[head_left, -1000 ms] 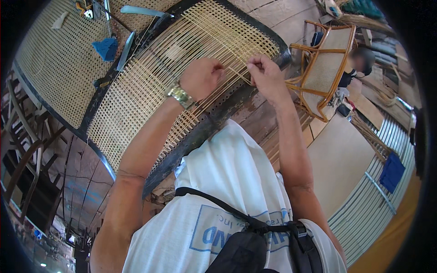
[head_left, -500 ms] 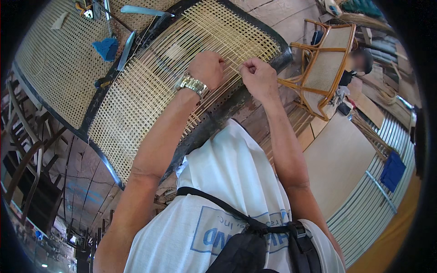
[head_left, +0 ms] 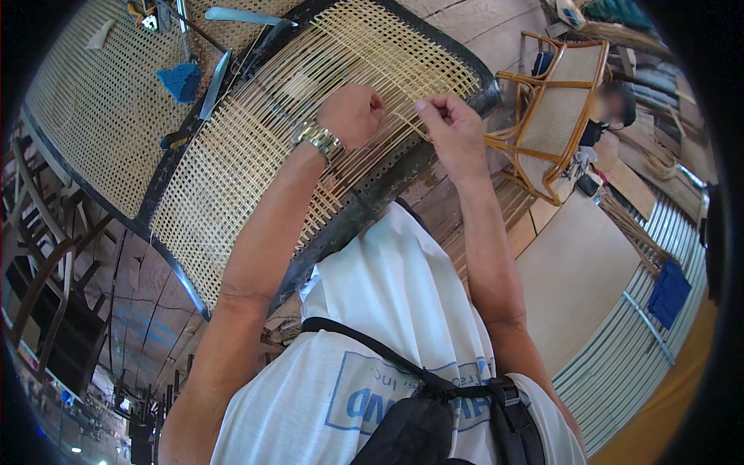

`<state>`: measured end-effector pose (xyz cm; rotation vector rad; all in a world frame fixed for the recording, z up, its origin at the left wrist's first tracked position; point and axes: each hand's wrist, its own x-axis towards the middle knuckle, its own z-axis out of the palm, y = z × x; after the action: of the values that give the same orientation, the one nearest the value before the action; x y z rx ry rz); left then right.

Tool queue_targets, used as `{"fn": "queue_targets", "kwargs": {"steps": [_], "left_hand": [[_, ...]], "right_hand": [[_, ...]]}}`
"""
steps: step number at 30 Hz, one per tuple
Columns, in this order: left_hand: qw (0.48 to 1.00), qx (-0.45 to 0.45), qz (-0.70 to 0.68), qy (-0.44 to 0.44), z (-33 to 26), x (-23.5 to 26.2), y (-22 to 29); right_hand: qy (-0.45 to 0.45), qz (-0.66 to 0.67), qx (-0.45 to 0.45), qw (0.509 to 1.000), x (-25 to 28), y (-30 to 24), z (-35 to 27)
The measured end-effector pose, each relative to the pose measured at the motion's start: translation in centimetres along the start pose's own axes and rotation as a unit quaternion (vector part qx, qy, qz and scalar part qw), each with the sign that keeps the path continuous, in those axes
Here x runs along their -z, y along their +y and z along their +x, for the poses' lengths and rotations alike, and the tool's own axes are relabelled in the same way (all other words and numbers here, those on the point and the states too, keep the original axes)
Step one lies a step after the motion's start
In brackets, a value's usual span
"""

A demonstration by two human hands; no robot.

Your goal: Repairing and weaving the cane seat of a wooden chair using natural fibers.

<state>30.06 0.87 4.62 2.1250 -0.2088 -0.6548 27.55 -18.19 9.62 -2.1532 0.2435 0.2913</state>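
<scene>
A half-woven cane panel [head_left: 232,167] in a black frame lies in front of me, its pale strands dense at the left and looser in the middle. My left hand [head_left: 353,116], with a metal watch [head_left: 319,141] at the wrist, rests curled closed over the open strands. Whatever its fingers grip is hidden. Just right of it, my right hand [head_left: 457,133] hovers by the panel's right part, thumb and bent fingers drawn together; anything between them is too fine to make out. A short pale cane strand [head_left: 411,125] crosses the weave between the hands.
Another woven panel [head_left: 101,116] adjoins at the left, carrying blades [head_left: 215,85], a blue cloth piece [head_left: 180,82] and other tools. A rattan bench [head_left: 554,101] stands at the right, near another person [head_left: 612,108]. A pale board [head_left: 581,271] and corrugated metal [head_left: 659,310] lie closer.
My right hand has shifted slightly right, away from the left hand, and its thumb points up more. My left hand has barely moved.
</scene>
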Motion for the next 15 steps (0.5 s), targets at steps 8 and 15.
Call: {"fn": "queue_targets", "kwargs": {"steps": [8, 15], "left_hand": [[0.994, -0.007, -0.003, 0.112, -1.9, -2.0, 1.9], [0.99, 0.015, 0.026, 0.14, -1.3, -2.3, 1.5]], "right_hand": [[-0.016, 0.396, -0.016, 0.918, 1.2, -2.6, -0.6], [0.002, 0.159, -0.06, 0.985, 0.9, -0.6, -0.3]]}}
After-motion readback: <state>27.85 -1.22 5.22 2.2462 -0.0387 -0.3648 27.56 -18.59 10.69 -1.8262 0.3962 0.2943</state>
